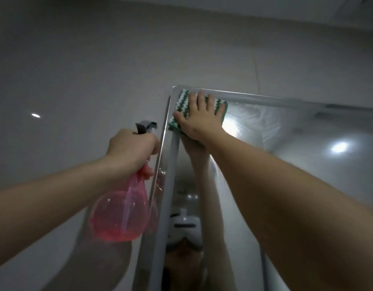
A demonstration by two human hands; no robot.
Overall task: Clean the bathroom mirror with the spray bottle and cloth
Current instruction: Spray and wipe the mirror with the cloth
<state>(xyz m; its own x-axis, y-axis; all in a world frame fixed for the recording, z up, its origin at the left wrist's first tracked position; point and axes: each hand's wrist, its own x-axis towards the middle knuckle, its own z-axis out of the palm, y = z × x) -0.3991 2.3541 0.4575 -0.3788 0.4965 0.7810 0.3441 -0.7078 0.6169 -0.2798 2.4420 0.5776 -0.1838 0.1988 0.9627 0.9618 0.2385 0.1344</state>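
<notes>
Mirror point(286, 164) corner: cloth point(182, 102) under flat right-hand fingers point(202, 103), seemingly pressed.

We see a translucent pink spray bottle point(120, 215) with darker pink liquid at its base and a grey trigger head point(144, 126). The cloth point(182, 103) shows green and white zigzag stripes. The mirror point(307, 164) edge looks silvery; the wall point(76, 70) is pale grey-beige.

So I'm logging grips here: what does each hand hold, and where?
Left hand grips the pink spray bottle at its neck; right hand presses flat on the green-white cloth.
</notes>
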